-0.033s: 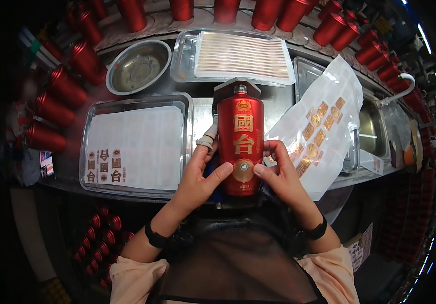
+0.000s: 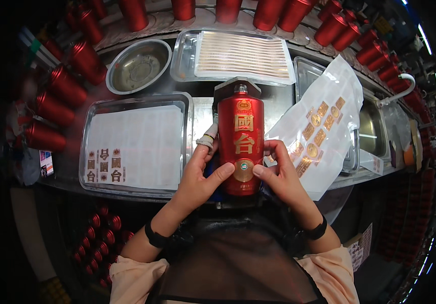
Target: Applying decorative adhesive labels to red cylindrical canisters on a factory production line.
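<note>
Red bottle (image 2: 241, 144) lies in the middle of my view, on its side on a dark holder, with its neck pointing away from me and gold characters plus a round gold sticker on its face. I see my left hand (image 2: 197, 177) closed around the left flank of the bottle, the thumb pressing beside the round sticker, and one finger of this hand is wrapped in pale tape. My right hand (image 2: 279, 172) grips the right flank in the same way, its thumb touching the sticker edge. Just right of the bottle a white backing sheet (image 2: 324, 126) with gold stickers leans over a steel tray (image 2: 306, 76), partly under my right hand. To the left is a flat steel tray (image 2: 134, 147) with a white sheet and a few labels in its near corner. Behind the bottle stands another tray (image 2: 187, 55) holding striped paper, and beside it a round steel bowl (image 2: 138, 66). Many red bottles (image 2: 66, 86) stand in a curve around the bench.
</note>
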Demonstrator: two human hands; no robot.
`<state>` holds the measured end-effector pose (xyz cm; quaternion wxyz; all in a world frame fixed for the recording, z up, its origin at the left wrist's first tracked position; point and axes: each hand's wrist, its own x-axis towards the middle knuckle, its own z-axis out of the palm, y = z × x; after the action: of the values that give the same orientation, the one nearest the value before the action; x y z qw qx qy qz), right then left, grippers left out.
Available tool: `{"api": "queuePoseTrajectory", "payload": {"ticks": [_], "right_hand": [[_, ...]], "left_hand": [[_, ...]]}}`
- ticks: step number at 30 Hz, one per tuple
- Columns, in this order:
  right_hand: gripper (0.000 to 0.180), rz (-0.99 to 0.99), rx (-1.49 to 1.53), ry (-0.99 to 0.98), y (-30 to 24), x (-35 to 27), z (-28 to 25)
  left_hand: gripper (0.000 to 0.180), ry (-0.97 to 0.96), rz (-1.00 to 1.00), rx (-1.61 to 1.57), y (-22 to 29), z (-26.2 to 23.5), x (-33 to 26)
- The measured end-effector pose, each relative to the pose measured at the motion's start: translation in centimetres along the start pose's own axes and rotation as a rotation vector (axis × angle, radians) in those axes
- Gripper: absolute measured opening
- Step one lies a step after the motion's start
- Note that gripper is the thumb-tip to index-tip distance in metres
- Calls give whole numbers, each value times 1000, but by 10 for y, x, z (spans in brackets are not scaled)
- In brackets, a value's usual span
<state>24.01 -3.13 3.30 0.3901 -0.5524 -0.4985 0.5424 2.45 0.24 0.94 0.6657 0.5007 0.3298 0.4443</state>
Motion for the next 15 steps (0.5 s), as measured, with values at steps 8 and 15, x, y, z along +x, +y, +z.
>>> {"api": "queuePoseTrajectory", "payload": {"ticks": [8, 15], "right_hand": [[64, -22, -138, 26, -9, -1, 7], [62, -20, -43, 25, -5, -3, 7]], "left_hand": [[84, 18, 16, 48, -4, 4, 1], [78, 57, 26, 46, -5, 8, 1]]}}
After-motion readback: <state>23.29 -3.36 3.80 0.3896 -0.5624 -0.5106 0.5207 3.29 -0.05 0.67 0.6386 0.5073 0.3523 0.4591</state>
